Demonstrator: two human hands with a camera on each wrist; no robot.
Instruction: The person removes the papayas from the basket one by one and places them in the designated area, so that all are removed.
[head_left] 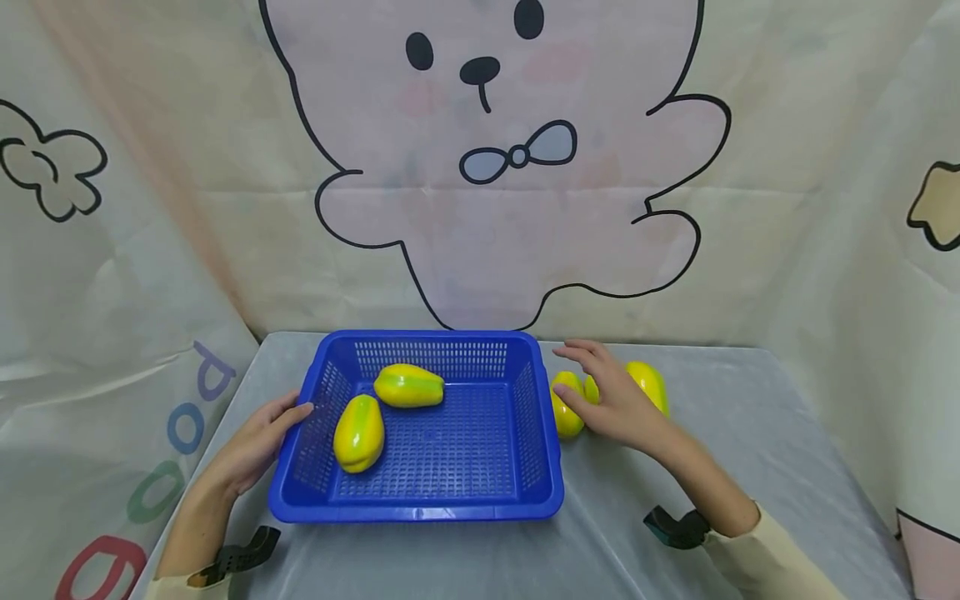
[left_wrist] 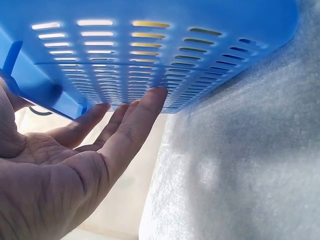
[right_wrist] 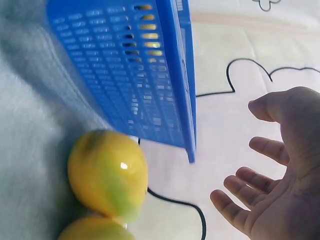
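Left hand (head_left: 255,443): pinches the basket's (head_left: 420,512) left rim; steady bracing helps.
Right hand (head_left: 618,404): fingers spread, near the outer fruits (head_left: 567,417), right of the basket; cupping one fruit's middle suits.
Inner fruits (head_left: 358,437): two, toward the basket's left.

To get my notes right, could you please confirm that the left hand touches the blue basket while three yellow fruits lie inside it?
Not quite: the head view shows two yellow fruits inside the blue basket, not three; the left hand does touch it.
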